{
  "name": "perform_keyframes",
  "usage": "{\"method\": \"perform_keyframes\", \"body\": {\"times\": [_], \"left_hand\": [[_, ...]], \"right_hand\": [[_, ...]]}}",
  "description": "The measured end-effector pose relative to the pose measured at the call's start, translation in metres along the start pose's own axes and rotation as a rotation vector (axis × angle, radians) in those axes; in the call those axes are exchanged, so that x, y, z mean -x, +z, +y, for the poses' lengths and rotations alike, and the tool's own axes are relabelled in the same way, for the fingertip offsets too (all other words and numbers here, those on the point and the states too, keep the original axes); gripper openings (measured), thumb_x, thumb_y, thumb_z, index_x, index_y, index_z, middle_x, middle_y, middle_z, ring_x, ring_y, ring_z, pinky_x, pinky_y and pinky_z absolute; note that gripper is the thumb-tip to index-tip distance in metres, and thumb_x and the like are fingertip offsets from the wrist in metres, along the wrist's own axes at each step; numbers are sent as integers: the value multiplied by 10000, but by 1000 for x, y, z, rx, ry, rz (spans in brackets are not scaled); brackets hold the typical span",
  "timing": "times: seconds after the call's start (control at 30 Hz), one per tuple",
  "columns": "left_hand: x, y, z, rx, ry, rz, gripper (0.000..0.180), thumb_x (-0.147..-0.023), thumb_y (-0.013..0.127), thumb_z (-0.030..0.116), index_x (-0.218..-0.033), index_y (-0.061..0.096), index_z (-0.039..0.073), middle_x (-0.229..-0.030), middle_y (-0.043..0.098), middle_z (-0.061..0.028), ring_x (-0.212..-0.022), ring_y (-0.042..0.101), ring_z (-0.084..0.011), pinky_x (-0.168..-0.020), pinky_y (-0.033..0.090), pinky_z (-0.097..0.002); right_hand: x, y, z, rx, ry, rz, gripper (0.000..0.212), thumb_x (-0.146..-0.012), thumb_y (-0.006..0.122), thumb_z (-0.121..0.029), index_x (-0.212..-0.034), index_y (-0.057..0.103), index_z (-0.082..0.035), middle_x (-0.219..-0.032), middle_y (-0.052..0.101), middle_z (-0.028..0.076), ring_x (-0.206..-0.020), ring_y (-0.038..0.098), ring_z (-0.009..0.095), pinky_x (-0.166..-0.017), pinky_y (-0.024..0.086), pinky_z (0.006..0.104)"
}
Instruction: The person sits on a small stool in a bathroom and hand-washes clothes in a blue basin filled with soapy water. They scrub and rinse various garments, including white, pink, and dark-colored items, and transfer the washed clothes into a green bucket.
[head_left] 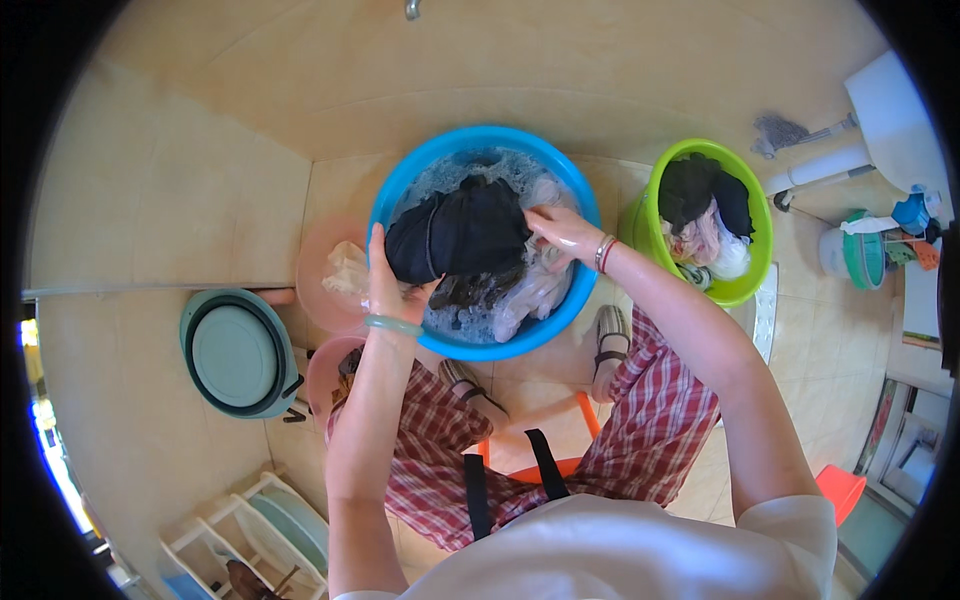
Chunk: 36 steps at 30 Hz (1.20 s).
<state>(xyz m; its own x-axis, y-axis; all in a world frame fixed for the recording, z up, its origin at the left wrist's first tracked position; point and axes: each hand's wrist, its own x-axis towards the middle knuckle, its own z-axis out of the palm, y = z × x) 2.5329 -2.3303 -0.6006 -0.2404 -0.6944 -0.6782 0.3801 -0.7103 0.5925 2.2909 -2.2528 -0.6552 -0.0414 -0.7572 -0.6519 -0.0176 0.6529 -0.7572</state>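
Observation:
A black garment (465,232), wet and bunched up, is held between my two hands over a blue basin (583,300) of sudsy water. My left hand (392,285) wraps around the cloth's left side, the thumb upright along it and the other fingers partly hidden underneath. At the cloth's right edge, my right hand (560,232) pinches the fabric with closed fingers. White laundry (530,300) lies in the suds below and beside my right hand. What else is under the black cloth is mostly hidden.
To the right stands a lime green bucket (752,275) with dark, pink and white clothes. Pink basins (318,262) sit left of the blue one. A folded grey-green tub (235,355) is at the wall, a white rack (235,535) lower left. An orange stool (588,412) is beneath me.

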Motion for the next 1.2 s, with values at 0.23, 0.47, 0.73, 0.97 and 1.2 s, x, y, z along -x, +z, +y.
{"method": "perform_keyframes", "body": {"times": [0.23,0.47,0.73,0.97,1.2], "left_hand": [[17,50,-45,-343,233,-171,522,-903,649,477,-1221,559,72,-1162,585,-58,-1085,606,-229,-894,530,-439],[6,92,-73,-501,82,-327,343,-935,620,327,-1160,590,70,-1082,602,-98,-956,650,-235,-637,616,-420],[2,181,-201,-666,-43,-591,249,-986,554,296,-1137,591,103,-1095,623,-37,-970,637,-177,-731,571,-391],[-12,183,-267,-676,-280,-794,242,-1000,540,195,-1210,581,82,-1216,609,-72,-1034,641,-198,-769,572,-332],[-52,142,-233,-1018,-246,-764,273,-985,557,222,-1231,596,110,-1187,628,-65,-977,648,-184,-739,554,-306]], "right_hand": [[24,-4,-5,-832,-45,-224,564,-804,749,-416,-1250,588,-112,-1235,606,93,-1134,571,320,-867,505,552],[44,-55,-1,-873,-315,324,274,-711,748,-109,-968,702,-27,-923,703,70,-831,672,196,-756,538,344],[145,-198,26,-264,-480,519,370,-745,721,-72,-1099,650,10,-1032,689,78,-925,643,152,-867,503,286],[114,-237,123,775,-363,579,471,-690,777,-271,-1098,667,-62,-1138,672,146,-977,606,284,-900,463,357],[52,-178,149,910,-5,604,340,-848,612,-357,-1083,681,-122,-976,699,180,-946,652,370,-885,499,462]]}}
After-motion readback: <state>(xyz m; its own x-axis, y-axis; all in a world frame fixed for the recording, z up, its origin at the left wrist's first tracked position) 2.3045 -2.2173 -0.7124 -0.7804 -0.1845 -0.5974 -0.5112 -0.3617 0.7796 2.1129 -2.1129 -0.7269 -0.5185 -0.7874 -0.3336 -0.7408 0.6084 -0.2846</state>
